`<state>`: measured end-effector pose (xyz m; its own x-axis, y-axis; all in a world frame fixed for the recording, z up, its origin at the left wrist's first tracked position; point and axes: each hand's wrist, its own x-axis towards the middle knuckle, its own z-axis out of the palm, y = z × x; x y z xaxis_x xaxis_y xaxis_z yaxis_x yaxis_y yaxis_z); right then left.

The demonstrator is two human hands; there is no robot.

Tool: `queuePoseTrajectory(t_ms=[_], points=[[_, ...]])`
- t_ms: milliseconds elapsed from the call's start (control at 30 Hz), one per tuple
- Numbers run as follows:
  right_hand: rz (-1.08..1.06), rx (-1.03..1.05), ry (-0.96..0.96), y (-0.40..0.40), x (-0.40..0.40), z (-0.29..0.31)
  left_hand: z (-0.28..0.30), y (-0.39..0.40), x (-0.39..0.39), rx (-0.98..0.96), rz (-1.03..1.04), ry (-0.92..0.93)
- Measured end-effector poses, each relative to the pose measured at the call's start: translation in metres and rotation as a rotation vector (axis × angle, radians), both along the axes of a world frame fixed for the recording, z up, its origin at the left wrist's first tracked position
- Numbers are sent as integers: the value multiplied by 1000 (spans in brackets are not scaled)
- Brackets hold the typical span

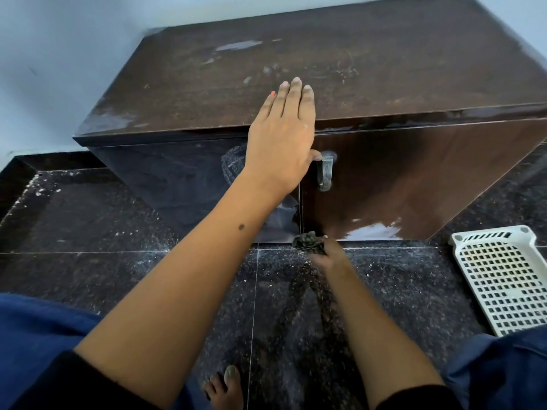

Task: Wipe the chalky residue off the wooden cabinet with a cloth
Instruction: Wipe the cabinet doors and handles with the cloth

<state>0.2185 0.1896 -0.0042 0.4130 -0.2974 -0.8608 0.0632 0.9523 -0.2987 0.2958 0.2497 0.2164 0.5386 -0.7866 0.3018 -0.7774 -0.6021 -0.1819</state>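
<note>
A low dark wooden cabinet (370, 84) stands against the wall, with whitish chalky smears on its top and on its two front doors. My left hand (281, 134) lies flat with straight fingers over the front edge of the top, its thumb near the metal door handle (325, 173). My right hand (324, 254) is low at the bottom edge of the doors and grips a bunched dark cloth (309, 242) against the cabinet's base. White residue shows beside the cloth on the right door's lower part (373, 230).
The floor is dark speckled tile (148, 276) dusted with white specks. A white plastic perforated basket (503, 279) lies on the floor at the right. My blue-clad knees and a bare foot (225, 389) are at the bottom. A pale wall is behind.
</note>
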Motion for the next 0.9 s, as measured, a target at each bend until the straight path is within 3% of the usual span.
queuePoseTrajectory(t_ms=[200,300,367,500,533,567,733,833,900], points=[[-218,-3,-82,-29,-35,3,0,0,0,-10,-6,-3],[-327,-49,99,-52,-32,23,0,-1,0,-11,-7,-1],[-314,-217,265,-59,-35,31,0,-1,0,-14,-7,2],[-441,-184,48,-28,-26,48,0,-1,0,-7,-4,4],[-403,-254,42,-23,-23,42,0,-1,0,-6,-2,5],[-294,-371,174,-16,-19,36,0,-1,0,-4,-2,6],[39,-166,40,0,-8,17,1,-1,-1,-1,-2,11],[-111,-181,85,-23,-17,25,1,-1,0,3,-2,9],[-259,-317,183,-37,-21,31,1,-2,1,5,-4,11]])
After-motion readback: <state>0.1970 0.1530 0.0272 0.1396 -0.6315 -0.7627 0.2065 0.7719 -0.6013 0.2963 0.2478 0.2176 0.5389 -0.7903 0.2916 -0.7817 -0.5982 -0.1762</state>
